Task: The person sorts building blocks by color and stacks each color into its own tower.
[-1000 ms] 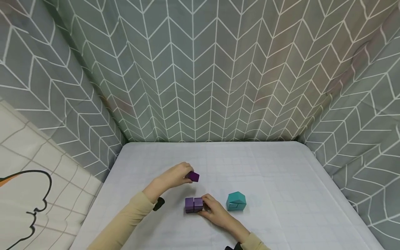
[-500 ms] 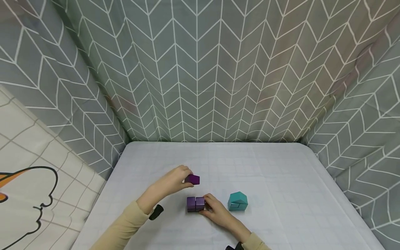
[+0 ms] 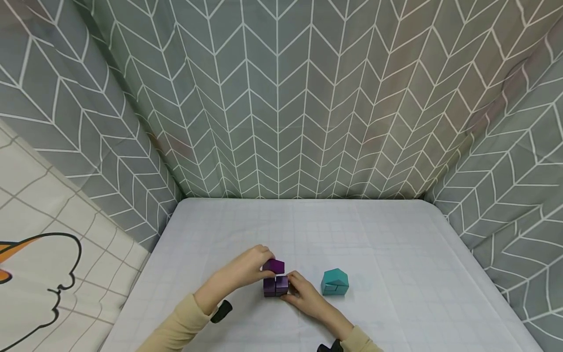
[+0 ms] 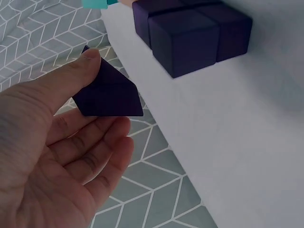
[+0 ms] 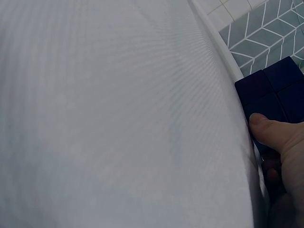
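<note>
In the head view my left hand (image 3: 251,264) holds a dark purple block (image 3: 276,266) with slanted sides just above and behind a set of purple cubes (image 3: 281,282). The left wrist view shows this block (image 4: 114,97) pinched between thumb and fingers, and the cubes (image 4: 190,42) sitting close together on the white cloth. My right hand (image 3: 310,298) grips the right side of the cubes. From the right wrist, its thumb (image 5: 268,128) presses on one face of the cubes (image 5: 266,92), which form a square; the other fingers are mostly hidden.
To the right of my right hand stands a teal house-shaped group of blocks (image 3: 335,282) with a pointed top. A white cloth covers the table (image 3: 396,254). Grey curtains (image 3: 281,122) with a white chevron pattern hang behind and at the sides.
My left hand has come down and nearer with the slant-sided block, from well behind the cubes to right at their back edge. The right hand stays on the cubes.
</note>
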`<state>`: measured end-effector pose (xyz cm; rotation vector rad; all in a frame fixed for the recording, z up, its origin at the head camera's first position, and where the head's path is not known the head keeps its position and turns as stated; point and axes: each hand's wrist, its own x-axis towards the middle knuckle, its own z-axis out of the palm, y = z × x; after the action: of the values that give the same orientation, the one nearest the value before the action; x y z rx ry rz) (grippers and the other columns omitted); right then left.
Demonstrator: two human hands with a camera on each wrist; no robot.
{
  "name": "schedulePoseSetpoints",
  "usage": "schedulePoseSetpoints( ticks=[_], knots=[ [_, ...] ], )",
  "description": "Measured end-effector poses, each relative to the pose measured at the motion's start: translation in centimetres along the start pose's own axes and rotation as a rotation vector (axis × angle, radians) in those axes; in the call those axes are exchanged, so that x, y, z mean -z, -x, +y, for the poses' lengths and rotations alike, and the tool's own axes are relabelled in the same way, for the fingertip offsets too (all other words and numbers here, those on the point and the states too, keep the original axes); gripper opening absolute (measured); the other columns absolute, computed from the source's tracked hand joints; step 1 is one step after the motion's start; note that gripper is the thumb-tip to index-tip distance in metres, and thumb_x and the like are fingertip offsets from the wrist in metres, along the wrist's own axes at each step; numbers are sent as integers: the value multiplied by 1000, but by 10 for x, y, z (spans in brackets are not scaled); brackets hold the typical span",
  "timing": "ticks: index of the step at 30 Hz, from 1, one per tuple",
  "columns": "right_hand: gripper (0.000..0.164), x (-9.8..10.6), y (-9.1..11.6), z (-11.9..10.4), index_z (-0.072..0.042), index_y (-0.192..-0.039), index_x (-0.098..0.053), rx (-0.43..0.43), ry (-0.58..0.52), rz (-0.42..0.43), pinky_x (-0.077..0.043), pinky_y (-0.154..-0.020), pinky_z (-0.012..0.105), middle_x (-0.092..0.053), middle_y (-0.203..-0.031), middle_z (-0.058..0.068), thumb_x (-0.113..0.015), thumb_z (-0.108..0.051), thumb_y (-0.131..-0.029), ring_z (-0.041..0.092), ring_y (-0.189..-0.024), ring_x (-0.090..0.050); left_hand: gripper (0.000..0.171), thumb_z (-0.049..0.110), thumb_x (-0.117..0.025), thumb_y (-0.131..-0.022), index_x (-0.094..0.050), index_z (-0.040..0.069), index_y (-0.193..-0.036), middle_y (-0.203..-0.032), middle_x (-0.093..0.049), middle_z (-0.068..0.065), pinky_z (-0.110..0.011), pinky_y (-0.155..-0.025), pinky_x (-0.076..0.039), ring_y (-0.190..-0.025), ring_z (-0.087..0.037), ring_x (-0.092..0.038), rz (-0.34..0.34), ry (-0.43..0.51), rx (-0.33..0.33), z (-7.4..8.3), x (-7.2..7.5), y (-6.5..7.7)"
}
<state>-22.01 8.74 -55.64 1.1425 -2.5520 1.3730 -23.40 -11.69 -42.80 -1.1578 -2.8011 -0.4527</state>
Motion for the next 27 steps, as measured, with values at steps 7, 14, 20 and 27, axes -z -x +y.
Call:
schedulePoseSetpoints(
  ticks=[7, 14, 20, 27],
  knots=[
    [35, 2, 0, -3, -12, -112, -54, -25, -13, -19, -43, -75, 20, -49, -104, -6, -64, -23, -81, 5, -87, -47, 31, 31, -71, -74, -64, 6, -92, -85, -59, 2, -18, -66, -45, -78, -7, -52, -74, 19, 46, 7, -10, 2],
    [35, 0, 0, -1, -13, -113, -54, 1, -36, -12, -41, -68, 18, -49, -102, -5, -65, -21, -80, 6, -82, -45, 29, 31, -72, -72, -64, 8, -88, -82, -58, 3, -17, -63, -44, -75, -5, -51, -110, -5, 65, 10, -18, 4],
    [34, 0, 0, 0, -15, -112, -54, 0, -17, -15, -42, -66, 17, -48, -99, -8, -66, -21, -80, 2, -79, -43, 29, 31, -73, -71, -64, 8, -86, -80, -57, 4, -15, -62, -43, -73, -4, -49, -89, -26, 47, 9, -24, 4],
    [31, 0, 0, 0, -14, -110, -54, 27, -16, -11, -41, -64, 17, -48, -98, -6, -64, -19, -81, 4, -78, -43, 28, 31, -73, -72, -63, 8, -85, -79, -56, 4, -13, -61, -42, -73, -4, -48, -68, -38, 38, 13, -26, 6]
  ],
)
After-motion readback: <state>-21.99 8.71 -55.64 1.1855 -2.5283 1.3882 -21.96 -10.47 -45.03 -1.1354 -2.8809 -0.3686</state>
